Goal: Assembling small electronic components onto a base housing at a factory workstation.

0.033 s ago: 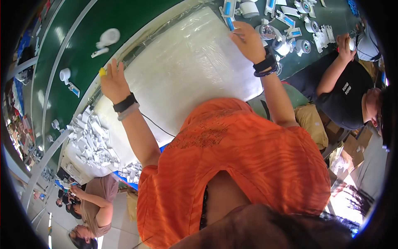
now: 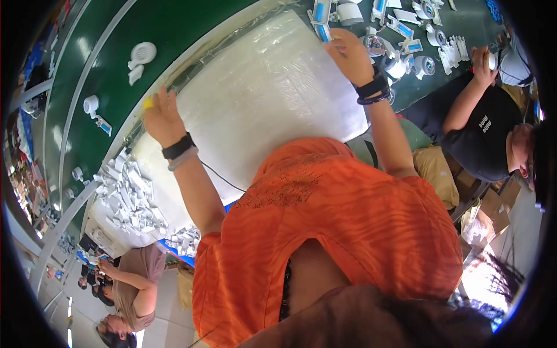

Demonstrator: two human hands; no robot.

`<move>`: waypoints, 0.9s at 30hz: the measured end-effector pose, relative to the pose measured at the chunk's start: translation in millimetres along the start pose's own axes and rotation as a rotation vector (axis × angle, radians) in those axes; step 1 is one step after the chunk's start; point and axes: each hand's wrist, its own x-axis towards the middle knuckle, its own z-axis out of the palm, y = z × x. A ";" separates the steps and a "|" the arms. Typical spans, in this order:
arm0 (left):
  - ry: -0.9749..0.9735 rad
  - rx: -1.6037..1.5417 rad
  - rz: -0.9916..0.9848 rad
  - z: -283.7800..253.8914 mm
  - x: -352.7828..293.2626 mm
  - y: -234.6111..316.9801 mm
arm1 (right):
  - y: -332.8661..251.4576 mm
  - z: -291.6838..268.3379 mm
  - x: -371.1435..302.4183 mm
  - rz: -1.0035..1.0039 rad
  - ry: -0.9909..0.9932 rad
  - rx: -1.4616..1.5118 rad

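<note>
My left hand (image 2: 164, 120) is open over the edge between the white work surface and the green belt, its fingers stretched out with a yellow cover on one fingertip. Beyond it, apart from the fingers, a white device with a round head and short handle (image 2: 143, 53) lies on the belt. At the far right my right hand (image 2: 351, 58) has its fingers drawn together at the near end of a white handle part with a blue strip (image 2: 319, 18). That part lies among other white pieces; the exact contact is partly hidden by the fingers.
Clear plastic film covers the white work surface (image 2: 255, 81). White parts are heaped at left (image 2: 130, 194). Another round-headed device (image 2: 91, 105) sits on the green belt (image 2: 110, 52). Several round white units (image 2: 425, 66) lie at right. One co-worker (image 2: 484, 133) is at right, another (image 2: 136, 275) at lower left.
The blurred white device on the belt now shows sharp, turned and shifted slightly left. My left hand has drawn back a little. My right fingers have closed in at the blue-striped part.
</note>
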 end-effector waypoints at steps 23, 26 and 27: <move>-0.608 0.653 -0.668 46.2 -134.9 -99.6 | 23.2 -22.2 30.1 0.287 0.146 -0.001; -0.550 0.654 -0.644 45.0 -128.0 -95.4 | 10.4 -42.3 8.8 0.143 0.251 -0.077; -0.536 0.651 -0.639 44.7 -126.7 -93.8 | -0.1 -48.8 4.0 0.089 0.305 -0.140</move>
